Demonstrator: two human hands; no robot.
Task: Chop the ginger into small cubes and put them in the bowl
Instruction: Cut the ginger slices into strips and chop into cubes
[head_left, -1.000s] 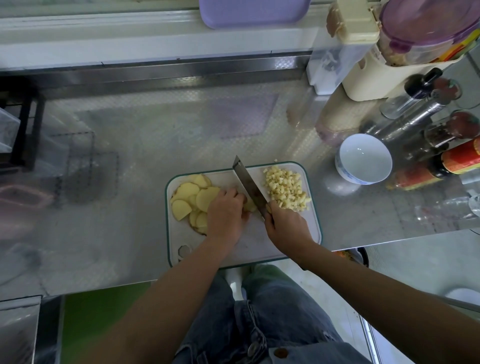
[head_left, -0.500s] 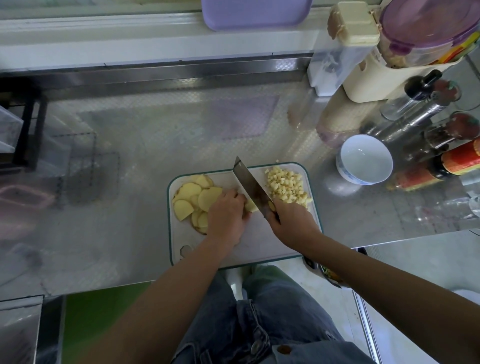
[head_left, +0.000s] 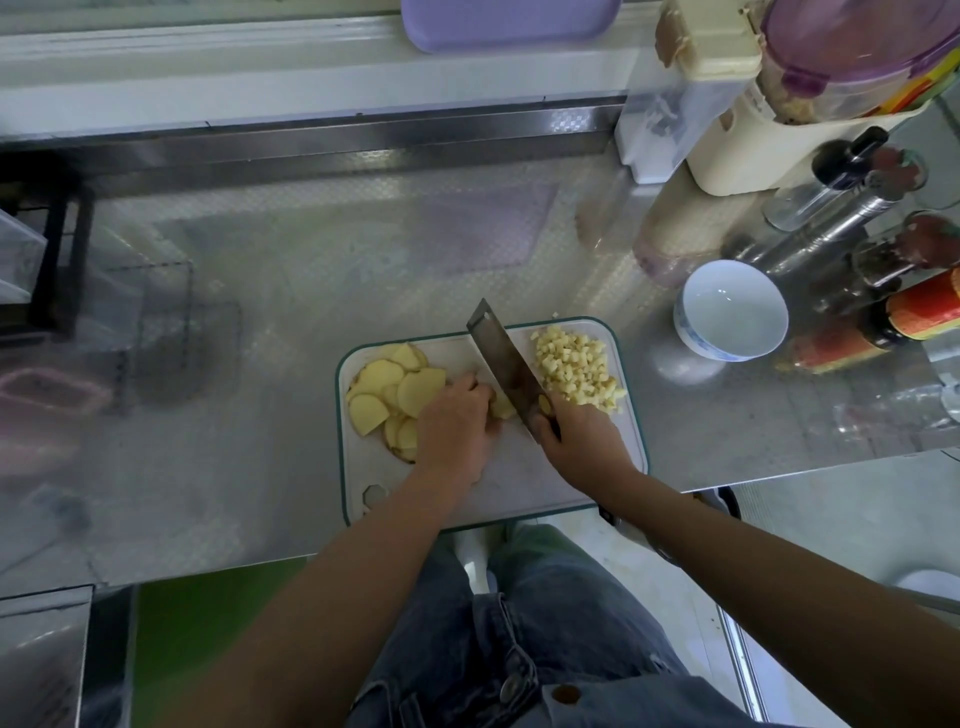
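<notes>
- The person is standing at a shiny metal counter (head_left: 311, 291) and is chopping ginger on a white cutting board (head_left: 519, 480).
- The right hand (head_left: 582, 441) is holding the knife (head_left: 501, 358). Its fingers are wrapping tight round the handle, so the handle is hiding inside the hand. The wide blade is pointing away from the person.
- The left hand (head_left: 454, 426) is sitting just left of the blade. Its fingers are curling close together and pressing down on a ginger piece (head_left: 501, 408). That piece is peeking out between the hand and the blade, right beside the metal.
- A heap of small cubes (head_left: 574, 366) is lying on the far right part of the board, on the other side of the blade. That bit is looking done.
- A pile of flat ginger slices (head_left: 395, 389) is waiting on the left part of the board, partly under the left hand. These are needing cutting too.
- The white bowl (head_left: 732, 306) is sitting on the counter, near the right side of the board. Nothing is lying in it.
- I am guessing the job is somewhere around the middle. Some ginger is cut small, a good many slices are left, and all the cubes are waiting to go into the bowl.
</notes>
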